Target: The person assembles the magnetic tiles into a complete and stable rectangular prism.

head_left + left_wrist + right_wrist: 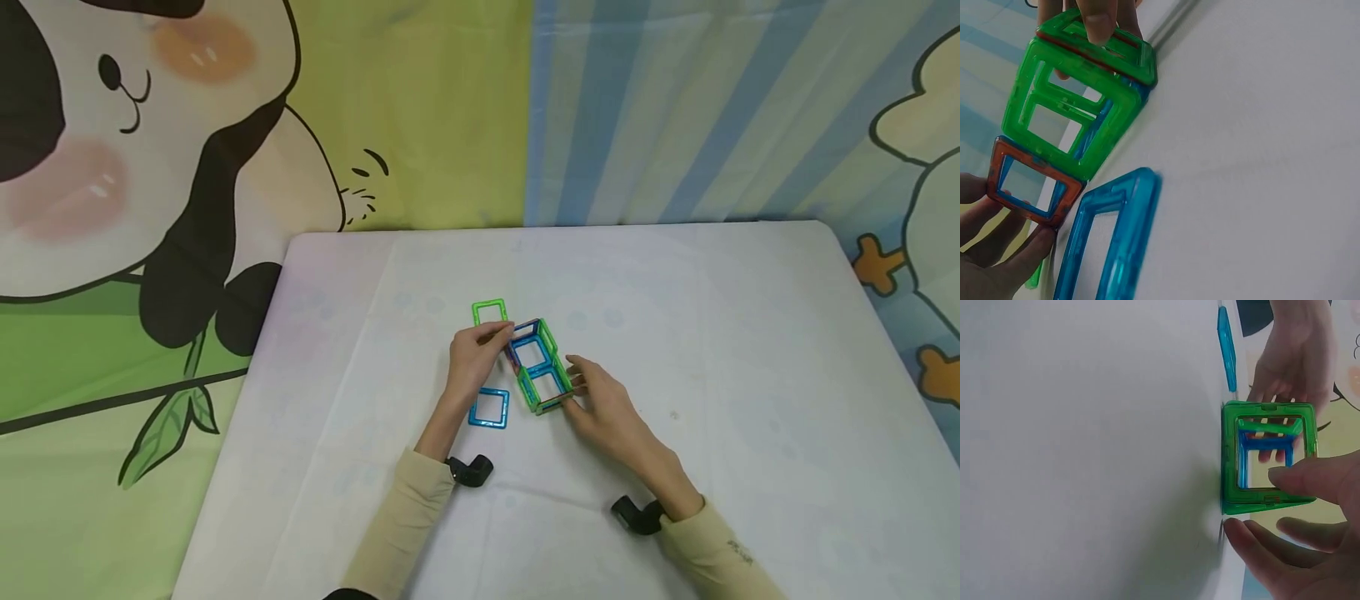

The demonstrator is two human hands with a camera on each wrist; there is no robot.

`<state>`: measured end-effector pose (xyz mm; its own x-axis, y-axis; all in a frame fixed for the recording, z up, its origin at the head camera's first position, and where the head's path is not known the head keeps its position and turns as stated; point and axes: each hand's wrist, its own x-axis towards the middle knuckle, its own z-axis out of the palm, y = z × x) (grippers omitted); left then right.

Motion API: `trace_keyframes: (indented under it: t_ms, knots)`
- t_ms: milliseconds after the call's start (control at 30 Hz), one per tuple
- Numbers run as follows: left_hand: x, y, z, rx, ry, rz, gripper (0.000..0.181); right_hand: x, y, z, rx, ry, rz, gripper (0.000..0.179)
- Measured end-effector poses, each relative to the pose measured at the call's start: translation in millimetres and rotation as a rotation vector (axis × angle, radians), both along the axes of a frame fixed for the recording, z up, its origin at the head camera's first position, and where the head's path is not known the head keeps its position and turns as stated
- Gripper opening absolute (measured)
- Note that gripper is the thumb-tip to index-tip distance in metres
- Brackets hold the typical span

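A hollow box-like build of magnetic tiles (537, 371), with green, blue and orange-red frames, stands on the table. My left hand (472, 362) pinches its far left corner, where an orange square tile (1067, 198) shows in the left wrist view. From the near right my right hand (609, 414) grips the build, its thumb laid over a green square tile (1230, 459) in the right wrist view. Below the left hand lies a loose blue square tile (505, 408). Just beyond that hand is a loose green tile (488, 302), partly hidden by the fingers.
A pale cloth covers the table (720, 333). Printed fabric with a cartoon panda (90, 167) hangs behind and to the left, and striped fabric (675, 108) hangs at the back right. Black wrist cameras (471, 472) sit on both forearms.
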<state>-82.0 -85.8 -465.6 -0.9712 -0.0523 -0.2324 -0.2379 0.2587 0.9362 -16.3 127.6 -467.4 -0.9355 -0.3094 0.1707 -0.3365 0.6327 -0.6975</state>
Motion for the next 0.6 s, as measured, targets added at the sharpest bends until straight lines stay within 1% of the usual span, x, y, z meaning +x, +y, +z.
trace_keyframes:
  t_ms: [267,467,600]
  knots:
    - [7.9,-5.7,1.7,-0.010,0.015,-0.025,0.026,-11.3,11,2.8,-0.002,0.011,0.005,0.045]
    - [14.9,-7.5,4.0,-0.015,-0.001,-0.031,0.027,-23.0,17,5.1,0.025,0.035,-0.014,0.035]
    - [19.2,-7.6,5.1,-0.021,-0.019,-0.035,0.027,-29.9,20,6.7,0.045,0.020,-0.025,0.031]
